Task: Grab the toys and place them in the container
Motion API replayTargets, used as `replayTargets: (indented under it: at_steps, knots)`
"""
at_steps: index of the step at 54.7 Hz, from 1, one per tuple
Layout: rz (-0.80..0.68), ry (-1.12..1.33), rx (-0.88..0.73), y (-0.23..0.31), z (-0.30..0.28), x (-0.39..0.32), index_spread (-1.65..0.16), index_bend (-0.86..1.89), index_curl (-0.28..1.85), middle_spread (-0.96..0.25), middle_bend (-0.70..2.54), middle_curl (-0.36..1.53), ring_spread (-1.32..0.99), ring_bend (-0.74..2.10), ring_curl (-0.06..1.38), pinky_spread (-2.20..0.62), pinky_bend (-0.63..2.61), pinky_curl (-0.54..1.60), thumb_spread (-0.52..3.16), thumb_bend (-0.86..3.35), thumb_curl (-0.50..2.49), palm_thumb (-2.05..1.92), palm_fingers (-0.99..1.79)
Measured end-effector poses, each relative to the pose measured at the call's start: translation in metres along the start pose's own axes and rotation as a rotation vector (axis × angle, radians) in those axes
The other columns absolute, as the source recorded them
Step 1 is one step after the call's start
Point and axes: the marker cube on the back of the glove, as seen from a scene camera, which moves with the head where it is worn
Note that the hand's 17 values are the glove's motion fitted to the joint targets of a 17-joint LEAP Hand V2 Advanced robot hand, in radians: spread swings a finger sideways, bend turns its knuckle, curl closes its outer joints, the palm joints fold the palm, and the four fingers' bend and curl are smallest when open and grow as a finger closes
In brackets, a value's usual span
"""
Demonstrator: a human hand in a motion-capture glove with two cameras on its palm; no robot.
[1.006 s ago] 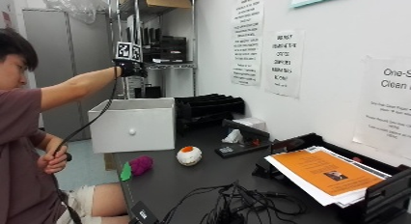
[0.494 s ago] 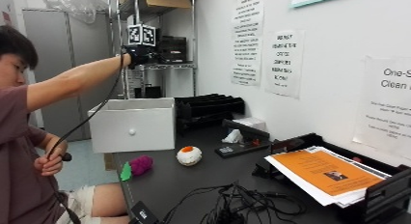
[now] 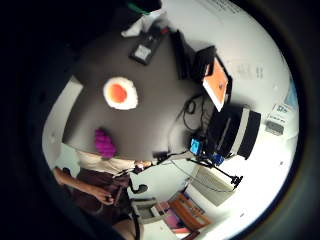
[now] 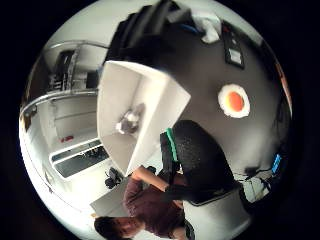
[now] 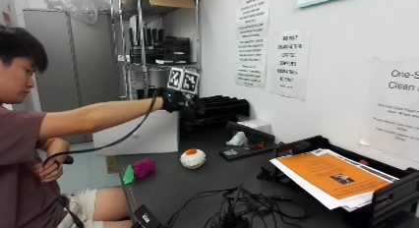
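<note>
My gloved right hand (image 5: 178,99) is stretched out in the air above the dark table (image 5: 173,186), just right of the white container (image 5: 138,137). Its fingers hang relaxed and hold nothing. A round white toy with an orange top (image 5: 193,158) lies on the table below and to the right of the hand. It also shows in both palm views as the white and orange toy (image 3: 120,93) (image 4: 233,101). A purple toy (image 5: 144,167) with a green tip lies near the table's front edge; the little finger side view shows this purple toy (image 3: 105,142) too. A grey toy (image 4: 130,121) lies inside the container (image 4: 152,92).
A black tray with orange-topped papers (image 5: 334,178) fills the right of the table. Tangled cables (image 5: 245,208) lie in front. Black organizers (image 5: 219,107), a flat black device (image 5: 245,149) and a white wad (image 5: 237,138) stand by the wall. A wire shelf (image 5: 154,46) rises behind the container.
My hand has come down from high above the container and moved right, out over the table. The toys on the table have not moved.
</note>
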Motion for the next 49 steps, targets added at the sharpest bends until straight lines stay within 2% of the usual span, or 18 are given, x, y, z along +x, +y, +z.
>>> replayTargets:
  at_steps: [16,19,22,26,30,31,35,37,38,44,45,47,49]
  knots:
    - [0.082,-0.023,-0.178,-0.051,0.161,0.044,-0.25,0.06,0.1,0.01,0.12,0.23,0.02,0.3,0.3,0.04,0.79,0.34,1.33,-0.02,0.3,-0.01,-0.28]
    - [0.088,-0.008,-0.16,-0.058,0.185,0.046,-0.25,0.07,0.11,0.02,0.11,0.22,0.02,0.29,0.3,0.04,0.8,0.34,1.33,-0.02,0.3,-0.01,-0.27]
    - [0.088,0.013,-0.064,-0.062,0.196,0.047,-0.25,0.07,0.11,0.02,0.11,0.22,0.03,0.29,0.31,0.04,0.8,0.34,1.33,-0.02,0.3,-0.01,-0.27]
    - [0.085,0.021,0.14,-0.063,0.203,0.05,-0.27,0.14,0.13,0.02,0.04,0.17,0.01,0.42,0.34,0.02,0.97,0.38,1.28,-0.02,0.3,-0.01,-0.04]
    - [0.089,-0.04,0.204,-0.062,0.203,0.052,-0.28,0.24,0.17,-0.03,0.12,0.16,-0.09,0.65,0.38,-0.09,0.96,0.36,1.26,0.0,0.31,0.03,0.33]
    - [0.094,-0.062,0.211,-0.061,0.203,0.053,-0.28,0.24,0.17,-0.03,0.12,0.16,-0.11,0.67,0.38,-0.1,0.96,0.36,1.26,-0.01,0.31,0.04,0.33]
    - [0.116,-0.155,0.184,-0.059,0.197,0.057,-0.28,0.24,0.18,-0.13,0.28,0.21,-0.23,0.87,0.44,-0.21,0.96,0.37,1.35,0.1,0.35,0.22,0.74]
    - [0.118,-0.195,0.141,-0.057,0.194,0.059,-0.29,0.23,0.19,-0.17,0.3,0.22,-0.26,0.91,0.46,-0.25,0.96,0.37,1.36,0.12,0.37,0.27,0.78]
    - [0.118,-0.208,0.119,-0.056,0.192,0.059,-0.29,0.23,0.19,-0.19,0.34,0.24,-0.28,0.96,0.48,-0.27,1.01,0.39,1.32,0.17,0.41,0.39,0.9]
    - [0.106,-0.16,0.048,-0.05,0.178,0.058,-0.31,0.28,0.23,-0.27,0.53,0.32,-0.34,1.06,0.55,-0.32,1.05,0.43,1.14,0.23,0.52,0.58,1.17]
    - [0.101,-0.15,0.041,-0.048,0.173,0.056,-0.31,0.27,0.23,-0.29,0.52,0.32,-0.36,1.06,0.56,-0.33,1.06,0.44,1.11,0.22,0.53,0.59,1.09]
    - [0.09,-0.135,0.024,-0.044,0.161,0.052,-0.32,0.37,0.27,-0.3,0.66,0.37,-0.36,1.09,0.58,-0.33,1.02,0.44,1.05,0.22,0.56,0.61,1.23]
    - [0.082,-0.125,0.01,-0.04,0.147,0.048,-0.33,0.43,0.3,-0.3,0.75,0.41,-0.37,1.11,0.6,-0.34,0.99,0.45,1.0,0.21,0.58,0.62,1.24]
